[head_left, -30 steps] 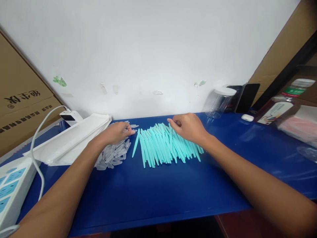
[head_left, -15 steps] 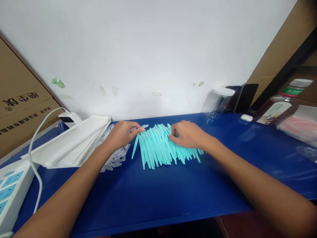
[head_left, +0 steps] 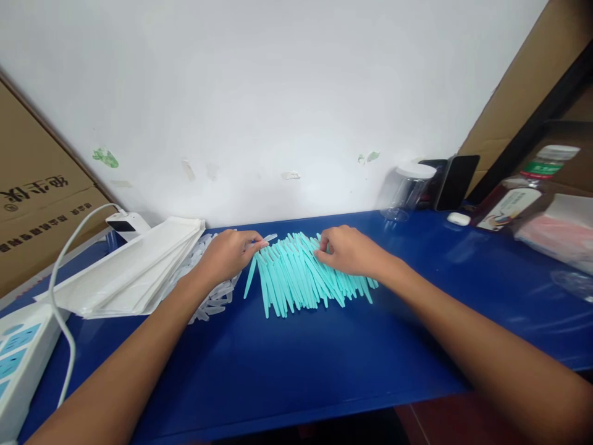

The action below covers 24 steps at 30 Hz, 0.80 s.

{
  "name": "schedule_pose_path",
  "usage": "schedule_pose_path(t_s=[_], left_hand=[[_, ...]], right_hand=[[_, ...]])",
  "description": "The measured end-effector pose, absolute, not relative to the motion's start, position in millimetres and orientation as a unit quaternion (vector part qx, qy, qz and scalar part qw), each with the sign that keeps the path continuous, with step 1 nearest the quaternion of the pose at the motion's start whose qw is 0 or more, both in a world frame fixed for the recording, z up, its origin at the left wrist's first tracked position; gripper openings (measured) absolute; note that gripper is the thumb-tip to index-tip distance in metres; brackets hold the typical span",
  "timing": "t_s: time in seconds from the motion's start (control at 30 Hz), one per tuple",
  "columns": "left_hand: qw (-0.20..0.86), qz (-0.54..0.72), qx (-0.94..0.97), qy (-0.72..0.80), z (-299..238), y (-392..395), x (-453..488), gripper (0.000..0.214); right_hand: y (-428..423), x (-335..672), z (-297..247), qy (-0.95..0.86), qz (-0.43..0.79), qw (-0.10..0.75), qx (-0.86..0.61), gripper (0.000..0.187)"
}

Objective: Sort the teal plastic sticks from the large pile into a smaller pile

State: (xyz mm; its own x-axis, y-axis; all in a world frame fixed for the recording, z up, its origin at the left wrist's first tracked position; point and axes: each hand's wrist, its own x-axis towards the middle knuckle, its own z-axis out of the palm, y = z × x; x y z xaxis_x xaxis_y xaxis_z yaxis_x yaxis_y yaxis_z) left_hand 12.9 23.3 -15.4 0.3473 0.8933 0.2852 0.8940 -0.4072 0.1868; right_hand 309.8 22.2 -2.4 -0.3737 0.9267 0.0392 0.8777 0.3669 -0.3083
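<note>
A heap of thin turquoise sticks, which look like eyebrow razors (head_left: 296,275), lies side by side on the blue table (head_left: 296,358). At the heap's upper left end, my left hand (head_left: 231,250) is closed in a pinch, with a clear plastic cap (head_left: 270,237) showing at its fingertips. My right hand (head_left: 347,248) has its fingers curled at the heap's upper right, apparently gripping one razor; its fingertips are partly hidden. Many loose clear caps (head_left: 215,303) lie beneath and beside my left wrist, partly covered by it.
White paper-like sleeves (head_left: 125,272) are stacked at left, near a power strip (head_left: 23,352) and white cable (head_left: 53,290). Along the back right stand a clear jar (head_left: 407,188), a phone (head_left: 456,182) and a bottle (head_left: 519,194). Cardboard (head_left: 41,185) leans at left.
The whole view has shifted slightly. Both hands stay at the same places by the razor heap, with only a tiny movement of the left fingertips.
</note>
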Motion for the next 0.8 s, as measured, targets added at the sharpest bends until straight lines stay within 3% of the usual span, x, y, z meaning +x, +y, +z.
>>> schedule_pose_path(t_s=[0.5, 0.7, 0.8], left_hand=[[0.022, -0.174, -0.826, -0.536, -18.0, 24.1, 11.3, 0.042], [0.011, -0.17, -0.82, -0.547, -15.9, 22.2, 13.4, 0.043], [0.009, -0.171, -0.818, -0.549, -15.7, 21.7, 13.9, 0.044]], right_hand=[[25.6, 307.8, -8.5, -0.806, 0.175, 0.152, -0.545, 0.02], [32.4, 308.3, -9.4, -0.795, 0.157, 0.246, -0.532, 0.019], [35.6, 307.2, -13.2, -0.78, 0.225, 0.326, -0.484, 0.019]])
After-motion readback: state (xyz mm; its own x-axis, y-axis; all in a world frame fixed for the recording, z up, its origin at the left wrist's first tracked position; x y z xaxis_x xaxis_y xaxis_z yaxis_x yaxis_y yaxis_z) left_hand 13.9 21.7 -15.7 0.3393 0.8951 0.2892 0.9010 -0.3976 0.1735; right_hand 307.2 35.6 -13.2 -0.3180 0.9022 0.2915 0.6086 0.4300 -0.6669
